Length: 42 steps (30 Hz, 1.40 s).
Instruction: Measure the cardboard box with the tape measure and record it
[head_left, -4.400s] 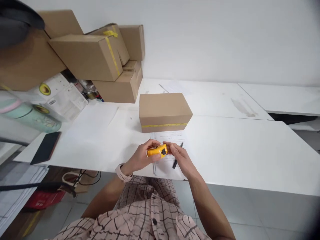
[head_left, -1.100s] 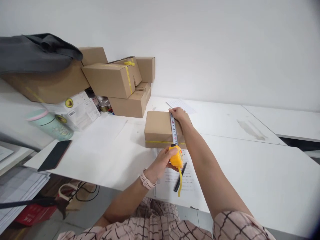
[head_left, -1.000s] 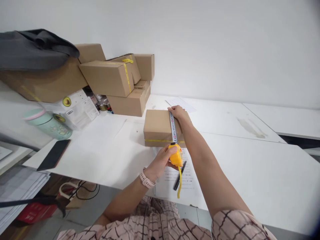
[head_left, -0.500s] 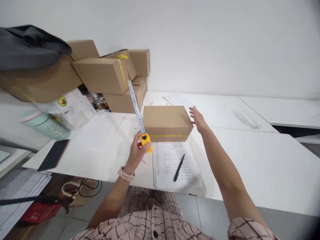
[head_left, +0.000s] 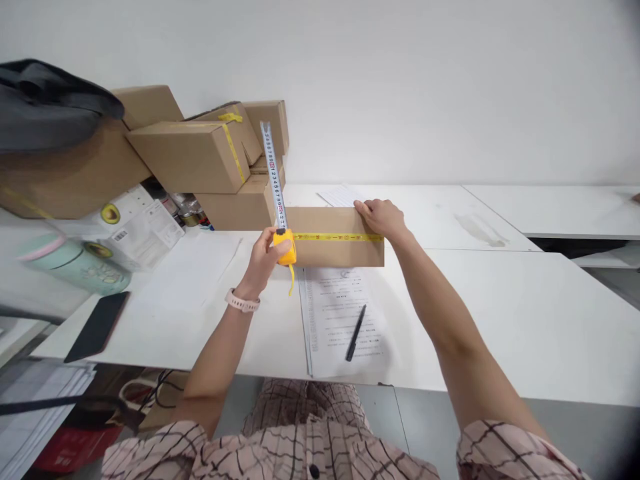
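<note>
My left hand (head_left: 259, 265) is closed around a yellow tape measure (head_left: 285, 248), thumb over its case. The metal blade stands out upward and away, past the left end of a cardboard box (head_left: 335, 255). A yellow wrist strap hangs from the case. The box shows me a long face crossed by a strip of yellow tape. My right hand (head_left: 384, 217) grips the box at its upper right corner, with the finger ends partly hidden. In front of the box lie printed sheets (head_left: 330, 333) with a black pen (head_left: 356, 333) on top.
Stacked cardboard boxes (head_left: 190, 157) stand at the back left, beside a dark bag (head_left: 55, 100). A mint bottle (head_left: 75, 263) and a black phone (head_left: 97, 327) are at the left of the white table (head_left: 490, 320). Another sheet (head_left: 340, 195) lies behind the box.
My right hand has moved from beside the box onto its upper right corner. The box has tipped, so its taped face shows more. The tape measure has risen slightly and its blade stands more upright.
</note>
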Tool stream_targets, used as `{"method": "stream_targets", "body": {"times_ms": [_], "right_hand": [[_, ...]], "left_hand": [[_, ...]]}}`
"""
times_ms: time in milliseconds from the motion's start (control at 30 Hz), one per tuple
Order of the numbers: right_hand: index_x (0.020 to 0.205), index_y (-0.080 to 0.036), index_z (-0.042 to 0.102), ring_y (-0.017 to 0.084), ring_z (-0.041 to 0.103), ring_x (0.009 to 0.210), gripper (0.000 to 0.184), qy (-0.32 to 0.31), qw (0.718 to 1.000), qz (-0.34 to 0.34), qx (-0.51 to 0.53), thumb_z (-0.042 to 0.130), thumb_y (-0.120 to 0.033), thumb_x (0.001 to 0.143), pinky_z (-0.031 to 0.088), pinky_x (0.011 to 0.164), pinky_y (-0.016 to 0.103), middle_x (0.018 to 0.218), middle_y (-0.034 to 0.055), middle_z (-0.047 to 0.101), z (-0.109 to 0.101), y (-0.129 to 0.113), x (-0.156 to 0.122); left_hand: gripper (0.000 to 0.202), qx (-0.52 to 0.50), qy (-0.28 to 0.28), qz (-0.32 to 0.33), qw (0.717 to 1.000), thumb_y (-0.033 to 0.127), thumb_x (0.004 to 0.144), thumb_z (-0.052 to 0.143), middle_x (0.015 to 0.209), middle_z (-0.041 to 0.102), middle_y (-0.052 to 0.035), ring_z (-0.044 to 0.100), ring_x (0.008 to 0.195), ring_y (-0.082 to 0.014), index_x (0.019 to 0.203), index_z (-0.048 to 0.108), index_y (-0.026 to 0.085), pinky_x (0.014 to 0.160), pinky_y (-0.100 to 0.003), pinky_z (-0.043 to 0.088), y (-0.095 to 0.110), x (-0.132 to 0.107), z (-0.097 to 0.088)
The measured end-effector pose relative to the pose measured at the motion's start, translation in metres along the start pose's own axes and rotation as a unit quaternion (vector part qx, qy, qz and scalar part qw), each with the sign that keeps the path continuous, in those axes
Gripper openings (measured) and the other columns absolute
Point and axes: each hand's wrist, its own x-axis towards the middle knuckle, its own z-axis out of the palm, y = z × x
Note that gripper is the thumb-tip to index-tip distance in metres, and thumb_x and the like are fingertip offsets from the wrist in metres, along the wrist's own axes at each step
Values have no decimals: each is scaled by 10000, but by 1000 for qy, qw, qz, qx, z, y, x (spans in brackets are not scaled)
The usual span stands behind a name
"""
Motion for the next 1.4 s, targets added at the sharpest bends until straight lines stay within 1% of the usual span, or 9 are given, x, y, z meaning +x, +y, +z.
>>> {"method": "stream_targets", "body": {"times_ms": [100, 167, 300, 433, 600, 833, 1100, 1267, 1400], "right_hand": [[841, -190, 686, 307, 642, 1028, 543, 46, 998, -29, -9, 263, -475, 1028, 432, 916, 415, 1018, 152, 739, 12, -6, 4], [848, -184, 674, 304, 644, 1015, 539, 51, 998, -29, 8, 236, -434, 1037, 418, 949, 432, 992, 154, 736, 17, -9, 7], [881, -179, 688, 331, 609, 1103, 685, 49, 996, -15, 72, 126, -541, 1032, 363, 1038, 530, 993, 155, 725, 21, -9, 16], [843, -180, 692, 357, 579, 1152, 802, 45, 992, -10, 115, 78, -676, 983, 316, 1072, 581, 981, 162, 718, 22, -8, 22], [787, -192, 665, 336, 586, 1105, 761, 52, 992, 8, 113, 167, -744, 952, 314, 1071, 567, 910, 144, 702, 22, -12, 22], [741, -207, 635, 298, 592, 989, 573, 84, 992, 19, 97, 446, -728, 887, 351, 1013, 530, 873, 113, 695, 30, -14, 27], [792, -203, 661, 308, 580, 998, 598, 104, 990, 20, 93, 416, -739, 892, 338, 1007, 540, 868, 124, 688, 35, -15, 26], [833, -192, 664, 329, 562, 1062, 627, 102, 991, 16, 81, 348, -724, 933, 327, 1019, 537, 892, 134, 688, 35, -14, 26], [871, -203, 664, 347, 533, 1107, 672, 101, 992, -12, 81, 246, -722, 960, 331, 1019, 532, 893, 125, 679, 31, -12, 22]], "left_hand": [[537, -3, -43, -1, 999, 426, 727, 802, 969, 637, -22, 620, 748, -134, 1157, 564, 209, 661, -263, 546, -9, -29, 22], [559, -26, -104, -52, 993, 425, 758, 788, 977, 639, -28, 630, 785, -153, 1212, 536, 219, 690, -278, 548, -23, -54, 38], [604, -48, -171, -148, 973, 450, 793, 768, 964, 631, -35, 618, 783, -157, 1270, 481, 214, 674, -275, 536, -59, -88, 66], [637, -54, -183, -183, 964, 475, 801, 763, 994, 633, -51, 617, 821, -165, 1292, 463, 202, 715, -298, 548, -84, -98, 78], [587, -61, -186, -186, 963, 475, 804, 762, 993, 622, -39, 598, 809, -151, 1246, 480, 213, 721, -293, 540, -95, -103, 81], [600, -16, -187, -187, 964, 462, 795, 758, 952, 620, -35, 582, 781, -160, 1270, 486, 217, 711, -304, 522, -101, -105, 84], [591, 18, -184, -158, 970, 449, 785, 777, 1051, 631, -47, 598, 859, -172, 1260, 507, 225, 752, -302, 512, -114, -101, 85], [600, -26, -197, -174, 965, 441, 807, 759, 1125, 616, -75, 597, 919, -190, 1290, 479, 220, 791, -330, 523, -104, -103, 82], [647, -58, -194, -152, 967, 432, 785, 788, 1206, 604, -105, 577, 1065, -232, 1310, 474, 220, 875, -348, 504, -97, -124, 68]]}}
